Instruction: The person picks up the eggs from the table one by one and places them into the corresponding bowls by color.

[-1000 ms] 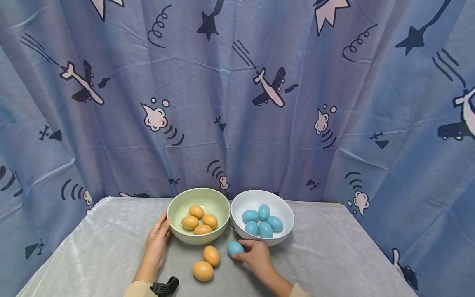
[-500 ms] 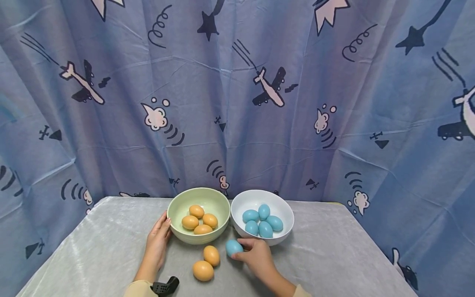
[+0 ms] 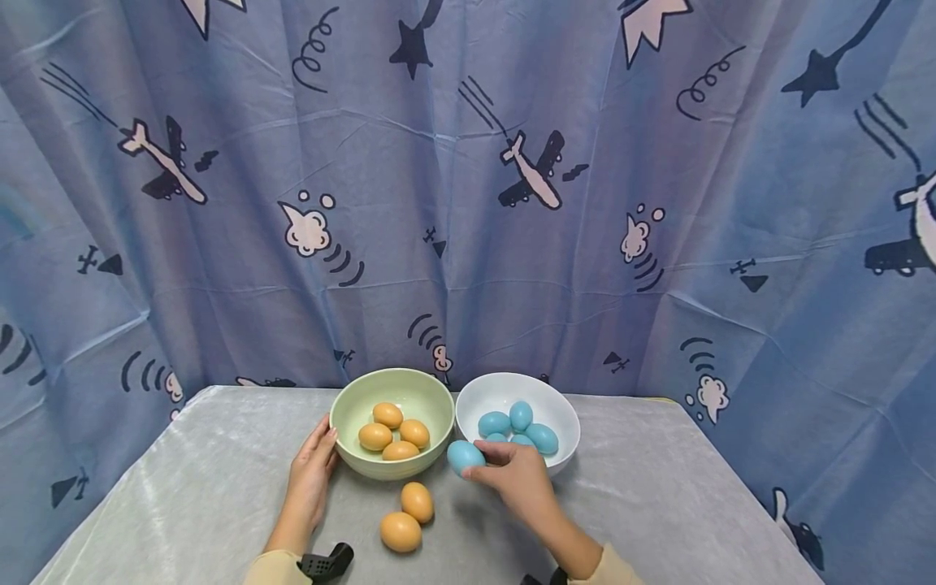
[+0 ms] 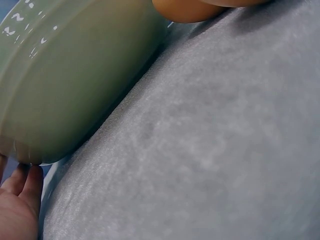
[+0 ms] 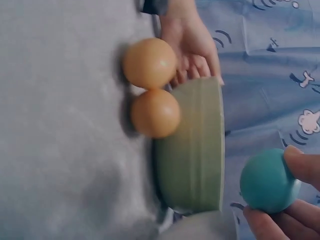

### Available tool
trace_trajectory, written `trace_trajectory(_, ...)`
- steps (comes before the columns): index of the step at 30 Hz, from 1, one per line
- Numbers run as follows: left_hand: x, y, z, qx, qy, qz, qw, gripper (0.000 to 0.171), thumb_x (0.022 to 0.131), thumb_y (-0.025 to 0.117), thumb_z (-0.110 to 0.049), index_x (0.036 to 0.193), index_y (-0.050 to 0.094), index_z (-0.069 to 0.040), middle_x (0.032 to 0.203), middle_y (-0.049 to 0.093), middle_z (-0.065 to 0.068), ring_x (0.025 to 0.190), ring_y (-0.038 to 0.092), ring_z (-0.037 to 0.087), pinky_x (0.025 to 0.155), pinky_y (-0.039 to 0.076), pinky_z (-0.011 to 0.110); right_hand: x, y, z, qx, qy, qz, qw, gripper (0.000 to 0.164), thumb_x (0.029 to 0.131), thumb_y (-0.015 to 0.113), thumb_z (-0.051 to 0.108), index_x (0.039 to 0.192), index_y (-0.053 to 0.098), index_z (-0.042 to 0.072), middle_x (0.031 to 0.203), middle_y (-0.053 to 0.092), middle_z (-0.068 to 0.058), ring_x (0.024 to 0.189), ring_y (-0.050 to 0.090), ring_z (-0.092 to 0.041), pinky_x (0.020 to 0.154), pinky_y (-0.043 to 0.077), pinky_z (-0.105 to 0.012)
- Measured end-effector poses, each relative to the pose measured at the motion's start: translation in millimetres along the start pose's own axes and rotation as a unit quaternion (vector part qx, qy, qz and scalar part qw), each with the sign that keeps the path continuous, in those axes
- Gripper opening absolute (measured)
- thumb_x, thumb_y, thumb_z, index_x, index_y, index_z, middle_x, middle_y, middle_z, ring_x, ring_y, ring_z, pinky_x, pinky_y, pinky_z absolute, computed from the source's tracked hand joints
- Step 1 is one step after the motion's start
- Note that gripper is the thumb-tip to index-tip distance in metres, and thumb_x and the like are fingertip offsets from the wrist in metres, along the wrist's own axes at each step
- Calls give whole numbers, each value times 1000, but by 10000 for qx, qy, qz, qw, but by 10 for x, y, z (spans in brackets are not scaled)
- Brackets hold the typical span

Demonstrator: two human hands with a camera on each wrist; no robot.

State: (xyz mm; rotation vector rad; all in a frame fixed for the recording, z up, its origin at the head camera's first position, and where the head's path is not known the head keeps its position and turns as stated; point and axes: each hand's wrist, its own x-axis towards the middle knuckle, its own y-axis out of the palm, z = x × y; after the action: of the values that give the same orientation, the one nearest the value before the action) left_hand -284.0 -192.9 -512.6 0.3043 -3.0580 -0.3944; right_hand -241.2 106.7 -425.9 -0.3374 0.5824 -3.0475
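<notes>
In the head view my right hand (image 3: 521,478) pinches a blue egg (image 3: 465,457) between thumb and fingers, lifted before the near rim of the white bowl (image 3: 563,455). The right wrist view shows the same blue egg (image 5: 269,181) in the fingertips. Several other blue eggs (image 3: 542,439) lie in the white bowl, two partly hidden behind the right hand. My left hand (image 3: 310,475) rests its fingertips against the left side of the light green bowl (image 3: 344,451), which contains several orange eggs (image 3: 375,437). That contact also shows at the green bowl's wall (image 4: 75,95) in the left wrist view.
Two orange eggs, one nearer (image 3: 400,532) and one farther (image 3: 417,502), lie on the grey cloth-covered table (image 3: 658,504) in front of the bowls. The two bowls stand side by side. A blue patterned curtain (image 3: 468,244) hangs behind the table.
My right hand has raised the blue egg from near the tabletop to about the white bowl's rim height. The left hand, bowls and orange eggs have stayed put.
</notes>
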Motion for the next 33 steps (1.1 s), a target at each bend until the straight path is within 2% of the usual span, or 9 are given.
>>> trace_trajectory(5, -4, -7, -20, 3, 31, -1, 10000, 63, 106, 46, -33, 159, 22, -8, 167, 18, 7, 154, 19, 24, 127, 21, 41, 100, -82, 75, -100, 186, -222, 9995, 41, 70, 88, 20, 107, 77, 4, 103, 77, -11, 103, 72, -20, 84, 60, -28)
trace_trajectory(9, 7, -7, -27, 10, 41, -25, 10000, 63, 106, 47, -33, 158, 22, -7, 167, 18, 8, 154, 19, 25, 127, 21, 42, 197, -130, 67, -195, 334, -363, 9986, 41, 71, 88, 23, 107, 78, 7, 102, 78, -9, 101, 72, -18, 84, 59, -29)
trace_trajectory(18, 10, 7, -28, 15, -95, -48, 9999, 64, 106, 48, -33, 159, 22, -9, 167, 19, 5, 154, 20, 22, 127, 22, 39, 337, -172, 40, -206, 487, -587, 9969, 43, 71, 88, 22, 108, 77, 3, 102, 77, -14, 102, 71, -23, 81, 59, -28)
trace_trajectory(26, 9, -1, -6, 68, -99, -35, 9999, 62, 106, 47, -32, 159, 22, -9, 167, 19, 5, 153, 21, 23, 126, 23, 40, 444, -155, -90, -318, 457, -703, 9960, 41, 72, 87, 18, 107, 76, -1, 102, 76, -16, 108, 69, -29, 88, 59, -37)
trace_trajectory(33, 1, -12, -11, 12, -25, 4, 10000, 60, 107, 44, -30, 159, 22, -8, 167, 19, 6, 153, 20, 24, 127, 21, 41, 546, -116, -196, -433, 423, -726, 9955, 40, 72, 87, 19, 106, 77, 0, 101, 77, -15, 110, 68, -30, 91, 57, -39)
